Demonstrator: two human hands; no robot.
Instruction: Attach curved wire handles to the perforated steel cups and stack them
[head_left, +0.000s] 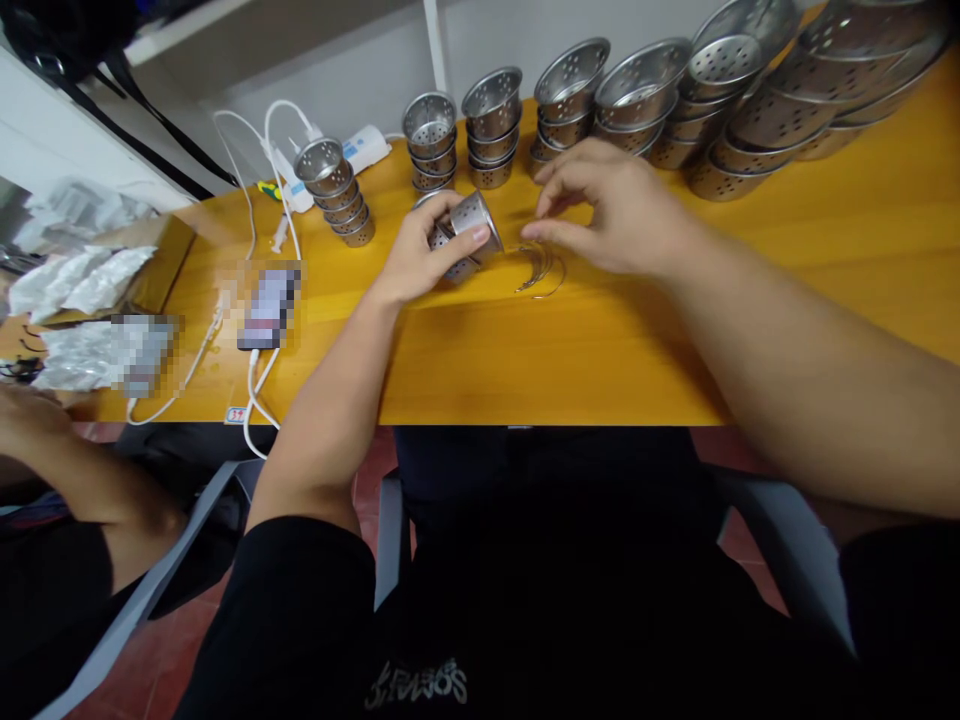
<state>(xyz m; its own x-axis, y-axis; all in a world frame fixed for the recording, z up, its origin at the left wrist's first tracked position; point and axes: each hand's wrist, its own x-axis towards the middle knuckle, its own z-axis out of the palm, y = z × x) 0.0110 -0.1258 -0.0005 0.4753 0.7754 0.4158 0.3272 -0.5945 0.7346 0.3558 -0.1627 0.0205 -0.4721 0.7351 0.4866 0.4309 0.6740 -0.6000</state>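
Above the middle of the yellow table (555, 370), I have the left hand (424, 245) wrapped around a perforated metal cup (471, 215), thumb across its near side, the cup tipped over with its mouth toward the right. More perforated metal shows just under it, but I can't tell how many cups are there. To the right, I see the right hand (607, 205) apart from the cup, fingers curled, thumb and forefinger close together; I can't tell whether they pinch anything. Just below those fingertips, thin curved wires (538, 268) lie on the wood.

Further out, along the far side, I count several stacks of perforated cups (493, 125), growing larger toward the right; a small stack (345, 205) leans at the left, near a white power strip (364, 150). On the left I make out a phone (268, 308) with a white cable plugged in, then clear plastic bags (105, 280) by a cardboard box (172, 262). At the near left edge, another person's arm (90, 460) shows.
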